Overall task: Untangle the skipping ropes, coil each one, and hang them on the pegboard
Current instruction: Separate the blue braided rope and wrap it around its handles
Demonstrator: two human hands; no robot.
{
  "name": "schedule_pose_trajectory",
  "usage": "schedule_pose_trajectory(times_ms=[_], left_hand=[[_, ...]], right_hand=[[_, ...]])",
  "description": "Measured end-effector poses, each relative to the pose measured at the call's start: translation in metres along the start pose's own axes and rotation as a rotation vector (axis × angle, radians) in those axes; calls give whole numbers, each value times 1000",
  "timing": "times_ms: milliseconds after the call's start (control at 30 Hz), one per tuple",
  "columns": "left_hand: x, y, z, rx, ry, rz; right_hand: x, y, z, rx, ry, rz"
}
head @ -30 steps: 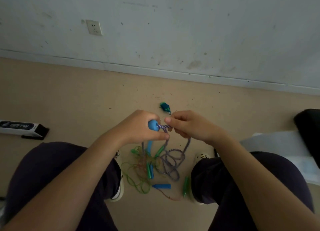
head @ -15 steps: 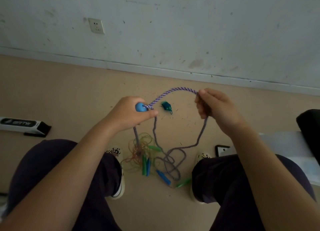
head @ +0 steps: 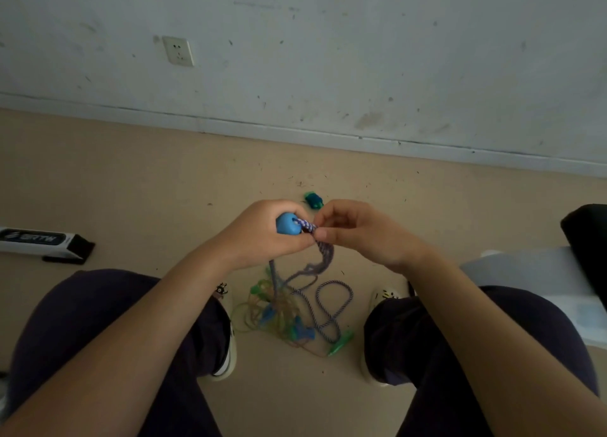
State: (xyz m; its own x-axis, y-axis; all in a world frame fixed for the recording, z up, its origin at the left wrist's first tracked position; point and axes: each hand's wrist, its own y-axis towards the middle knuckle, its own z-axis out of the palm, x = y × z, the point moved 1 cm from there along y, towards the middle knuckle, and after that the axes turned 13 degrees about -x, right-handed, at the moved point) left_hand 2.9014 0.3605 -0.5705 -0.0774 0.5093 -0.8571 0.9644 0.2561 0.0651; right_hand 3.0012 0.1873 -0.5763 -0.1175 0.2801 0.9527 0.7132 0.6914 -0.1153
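The person has bare forearms (head: 138, 331), dark navy trousers (head: 98, 321) and pale shoes (head: 226, 354) with small printed figures.

Two hands (head: 262, 236), one purple rope (head: 331, 308), one socket (head: 178, 51).

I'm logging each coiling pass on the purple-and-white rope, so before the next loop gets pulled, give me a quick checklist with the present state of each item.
1. Left hand grips the blue handle: ok.
2. Right hand pinches the purple-and-white rope right beside the handle: ok.
3. Loops already gathered in the left hand: cannot tell, the fingers hide them.
4. Rope free of the tangle of green and orange ropes on the floor: not ok, they overlap there.
5. Slack left to pull: ok, a loose loop lies on the floor between the shoes.
6. Pegboard within reach: cannot tell, none in view.
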Motion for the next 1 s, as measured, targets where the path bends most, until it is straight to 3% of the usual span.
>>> schedule_pose_trajectory(times_ms=[200,400,500,600,767,867,1000], left_hand=[[2,1,-3,-36,-133,-90],[11,8,-19,-210,-173,-136],[11,9,-24,-236,-199,-146],[8,7,-17,-174,-214,-161],[2,4,-1,-63,-252,-172],[2,4,-5,-16,-294,-170],[5,5,-13,18,-255,-225]], right_hand=[[6,-1,-6,-183,-19,-116],[2,-2,-57,-595,206,-158],[5,-4,-64,-488,229,-137],[12,-7,-43,-275,171,-70],[7,-7,-1,-87,116,-13],[9,-4,-2,-152,76,-19],[13,-4,-21,-387,75,-93]])
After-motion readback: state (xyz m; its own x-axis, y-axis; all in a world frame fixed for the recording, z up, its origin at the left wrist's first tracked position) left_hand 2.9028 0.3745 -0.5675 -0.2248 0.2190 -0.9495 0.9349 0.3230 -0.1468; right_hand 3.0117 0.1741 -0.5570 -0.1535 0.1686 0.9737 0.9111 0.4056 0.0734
